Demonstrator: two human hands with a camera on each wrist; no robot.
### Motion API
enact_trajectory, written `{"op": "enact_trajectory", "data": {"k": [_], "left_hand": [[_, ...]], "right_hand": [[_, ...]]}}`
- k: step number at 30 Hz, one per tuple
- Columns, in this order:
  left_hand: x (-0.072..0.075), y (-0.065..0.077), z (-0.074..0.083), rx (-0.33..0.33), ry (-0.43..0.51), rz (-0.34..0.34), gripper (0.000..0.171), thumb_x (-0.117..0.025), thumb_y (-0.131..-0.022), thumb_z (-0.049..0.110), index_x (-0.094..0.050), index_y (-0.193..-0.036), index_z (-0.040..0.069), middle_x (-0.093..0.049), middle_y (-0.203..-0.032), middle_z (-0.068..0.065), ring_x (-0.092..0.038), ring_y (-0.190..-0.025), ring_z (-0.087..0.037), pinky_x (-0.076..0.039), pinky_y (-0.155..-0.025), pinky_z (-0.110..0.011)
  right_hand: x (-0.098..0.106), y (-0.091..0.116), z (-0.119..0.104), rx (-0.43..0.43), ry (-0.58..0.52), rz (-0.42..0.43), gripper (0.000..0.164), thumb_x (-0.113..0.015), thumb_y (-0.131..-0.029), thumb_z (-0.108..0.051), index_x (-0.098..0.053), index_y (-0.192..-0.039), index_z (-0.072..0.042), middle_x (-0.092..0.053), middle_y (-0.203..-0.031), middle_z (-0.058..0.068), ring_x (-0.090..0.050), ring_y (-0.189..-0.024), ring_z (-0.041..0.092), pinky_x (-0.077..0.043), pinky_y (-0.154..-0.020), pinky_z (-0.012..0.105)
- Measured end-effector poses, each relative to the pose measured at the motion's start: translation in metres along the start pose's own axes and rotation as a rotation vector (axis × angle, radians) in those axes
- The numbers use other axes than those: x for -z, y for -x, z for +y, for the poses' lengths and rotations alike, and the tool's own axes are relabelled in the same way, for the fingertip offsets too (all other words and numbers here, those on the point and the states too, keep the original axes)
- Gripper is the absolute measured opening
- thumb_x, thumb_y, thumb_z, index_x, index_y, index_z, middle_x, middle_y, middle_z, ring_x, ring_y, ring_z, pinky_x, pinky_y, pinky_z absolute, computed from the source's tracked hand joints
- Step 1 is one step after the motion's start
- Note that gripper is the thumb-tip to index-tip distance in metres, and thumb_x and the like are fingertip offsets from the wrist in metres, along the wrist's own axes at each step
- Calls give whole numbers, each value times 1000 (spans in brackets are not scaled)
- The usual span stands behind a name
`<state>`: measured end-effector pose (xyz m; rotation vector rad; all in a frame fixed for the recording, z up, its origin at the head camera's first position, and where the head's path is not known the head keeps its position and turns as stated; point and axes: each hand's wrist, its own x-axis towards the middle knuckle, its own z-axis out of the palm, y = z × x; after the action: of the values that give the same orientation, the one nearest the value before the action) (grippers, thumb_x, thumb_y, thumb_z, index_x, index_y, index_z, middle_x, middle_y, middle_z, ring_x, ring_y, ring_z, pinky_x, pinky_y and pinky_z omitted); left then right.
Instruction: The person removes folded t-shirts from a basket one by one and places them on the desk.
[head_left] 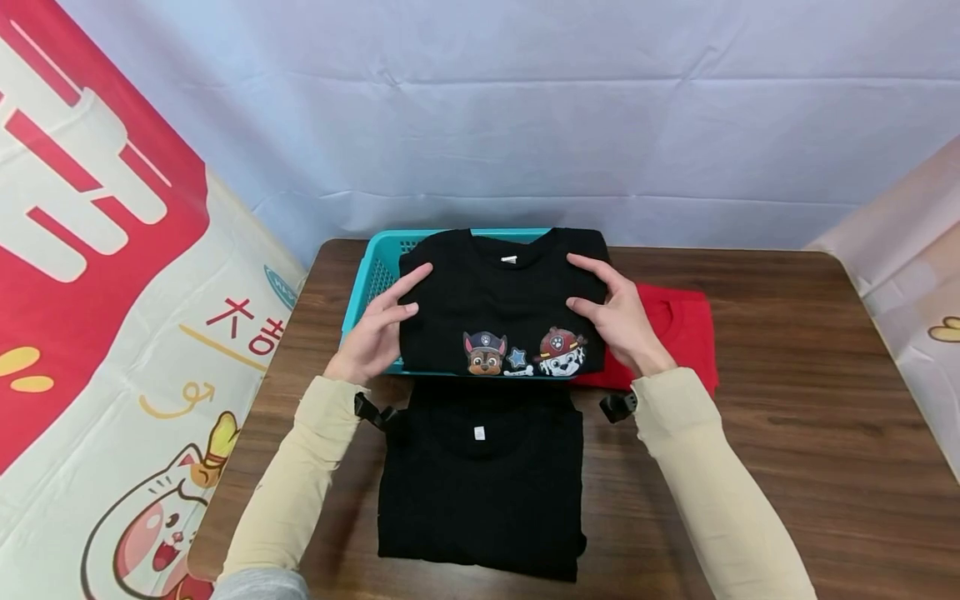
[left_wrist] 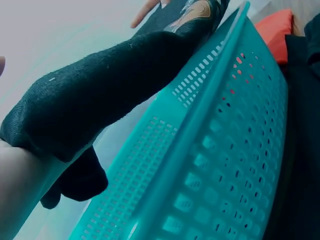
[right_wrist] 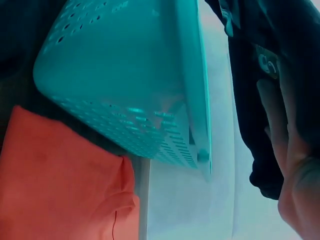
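Note:
A folded black T-shirt (head_left: 502, 292) with two cartoon dog faces on its front is held up over the teal basket (head_left: 363, 296). My left hand (head_left: 371, 337) grips its left side, thumb and forefinger on top and the other fingers hidden beneath. At the opposite side my right hand (head_left: 618, 317) holds it the same way. The left wrist view shows the shirt's folded edge (left_wrist: 100, 90) above the rim of the basket (left_wrist: 225, 150). From the right wrist, fingers support the underside of the shirt, higher than the basket (right_wrist: 115, 70).
A second folded black T-shirt (head_left: 480, 500) lies on the wooden table (head_left: 795, 400) in front of the basket. Right of the basket lies a folded red T-shirt (head_left: 686, 325). A pale curtain (head_left: 525, 125) hangs behind the table, and a printed banner (head_left: 150, 333) hangs at the left.

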<state>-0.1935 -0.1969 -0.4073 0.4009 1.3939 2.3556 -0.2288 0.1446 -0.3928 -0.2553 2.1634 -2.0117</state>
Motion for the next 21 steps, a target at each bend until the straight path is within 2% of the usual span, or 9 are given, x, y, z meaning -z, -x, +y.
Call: {"op": "enact_trajectory", "data": {"k": [3,5,8,10,15,21], "left_hand": [[0,-1,-1,13,-42,21,59,-40,-98,3,-29,-153,19,-5,-162,12,2,-149,-15,-33,-113,-35],[0,-2,-2,17,-82,37,60,-41,-97,3,-28,-154,19,-4,-162,11,6,-149,-14,-21,-119,-42],[-1,-3,-5,19,-139,66,62,-44,-96,3,-26,-154,17,-2,-162,11,12,-147,-11,-2,-121,-51],[-2,-4,-6,14,-174,81,64,-45,-95,2,-25,-154,15,-2,-163,10,15,-146,-11,5,-119,-52],[-3,-5,-9,-6,-217,99,66,-47,-94,1,-24,-154,13,-3,-163,9,15,-147,-11,10,-118,-52],[-7,-5,-10,-35,-211,93,64,-47,-94,2,-28,-154,16,-10,-162,11,10,-147,-9,10,-118,-52]], "right_hand": [[0,1,-1,6,69,-4,55,-56,-93,-1,-45,-145,-18,-41,-147,8,-53,-117,18,-53,-83,16],[0,2,-2,10,121,-7,54,-56,-94,-2,-46,-145,-17,-42,-147,9,-55,-115,18,-52,-84,15],[0,4,-3,19,183,-12,54,-56,-94,-4,-45,-145,-18,-43,-147,9,-56,-114,19,-50,-85,13],[1,5,-4,25,209,-14,53,-56,-95,-5,-46,-145,-18,-43,-147,8,-56,-115,19,-50,-86,13],[3,7,-5,34,235,-2,53,-56,-95,-5,-46,-144,-20,-44,-147,6,-56,-116,17,-49,-87,13],[6,11,-9,35,228,26,52,-57,-94,-5,-49,-142,-21,-48,-144,5,-57,-112,12,-50,-86,13]]}}
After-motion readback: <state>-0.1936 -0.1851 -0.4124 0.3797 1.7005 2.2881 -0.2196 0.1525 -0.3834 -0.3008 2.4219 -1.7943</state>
